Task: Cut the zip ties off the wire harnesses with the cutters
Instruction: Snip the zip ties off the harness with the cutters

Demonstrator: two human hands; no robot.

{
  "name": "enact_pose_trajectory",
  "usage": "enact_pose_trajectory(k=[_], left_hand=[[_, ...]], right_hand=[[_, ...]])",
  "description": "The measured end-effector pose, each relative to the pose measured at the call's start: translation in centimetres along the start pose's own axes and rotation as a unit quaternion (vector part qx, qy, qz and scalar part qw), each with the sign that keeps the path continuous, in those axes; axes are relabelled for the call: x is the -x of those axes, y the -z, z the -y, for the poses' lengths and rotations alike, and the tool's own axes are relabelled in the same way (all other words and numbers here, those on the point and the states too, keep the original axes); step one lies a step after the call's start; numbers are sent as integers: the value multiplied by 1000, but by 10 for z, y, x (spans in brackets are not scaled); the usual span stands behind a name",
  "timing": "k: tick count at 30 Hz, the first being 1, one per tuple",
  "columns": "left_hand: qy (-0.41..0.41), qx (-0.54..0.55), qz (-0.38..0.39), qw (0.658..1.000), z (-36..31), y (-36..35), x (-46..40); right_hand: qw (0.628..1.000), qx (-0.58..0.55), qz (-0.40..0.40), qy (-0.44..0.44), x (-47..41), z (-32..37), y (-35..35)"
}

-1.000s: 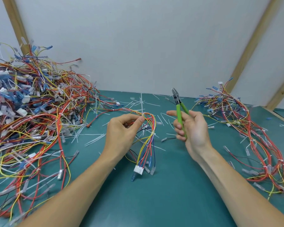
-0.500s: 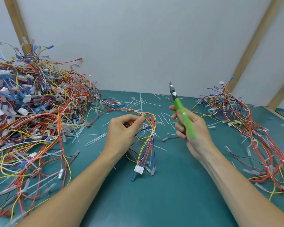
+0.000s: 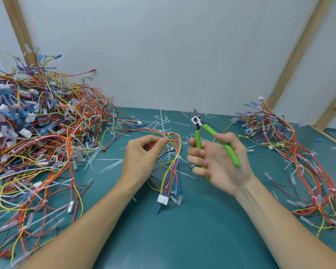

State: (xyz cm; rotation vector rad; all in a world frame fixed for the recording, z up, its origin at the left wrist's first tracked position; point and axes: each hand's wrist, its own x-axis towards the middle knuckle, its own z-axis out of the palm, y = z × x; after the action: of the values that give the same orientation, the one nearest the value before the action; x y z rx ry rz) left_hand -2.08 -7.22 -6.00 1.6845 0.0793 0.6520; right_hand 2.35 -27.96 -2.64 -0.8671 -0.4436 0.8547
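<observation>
right hand [image 3: 219,160] grips cutters [image 3: 208,136], tips up | left hand [image 3: 144,154] pinches harness [image 3: 171,158]

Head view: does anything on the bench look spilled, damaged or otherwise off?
Only litter: cut zip-tie pieces lie scattered across the green table between the two wire piles. The cutters and the held harness look intact.

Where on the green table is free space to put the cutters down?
The barest patch of the table is at the near edge, between the two forearms, below the held harness. The left pile and right pile are crowded; cut zip ties litter the far middle.
</observation>
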Motion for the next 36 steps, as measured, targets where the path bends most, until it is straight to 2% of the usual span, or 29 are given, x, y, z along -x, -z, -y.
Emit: enact_pose_trajectory(k=[3,6,8,10,12,15,23,29,32,36], left_hand=[[-3,-5,-2,1000,0,-1,1],[-7,-6,-9,1000,1,-1,0],[-6,-8,-13,1000,1,0,0],[-3,-10,-6,1000,1,0,1],[-2,-21,14,1000,-1,0,3],[-9,-46,36,998,-2,-3,6],[-40,-119,33,992,-4,-4,7],[-83,-114,67,988,-9,-6,10],[-100,-126,84,983,-13,-6,10],[-137,-164,103,971,-12,-5,9]], right_hand=[[997,-36,58,-23,0,-1,0],[997,-12,74,-18,0,-1,1],[998,46,39,-9,-2,-4,-5],[988,149,-39,32,-6,-9,-12],[960,241,-102,99,-8,-15,-16],[916,341,-117,174,-10,-21,-21],[792,521,-255,192,-11,-31,-13],[771,559,-248,178,-12,-29,-7],[806,496,-254,200,-13,-29,-8],[833,461,-241,186,-14,-29,-8]])
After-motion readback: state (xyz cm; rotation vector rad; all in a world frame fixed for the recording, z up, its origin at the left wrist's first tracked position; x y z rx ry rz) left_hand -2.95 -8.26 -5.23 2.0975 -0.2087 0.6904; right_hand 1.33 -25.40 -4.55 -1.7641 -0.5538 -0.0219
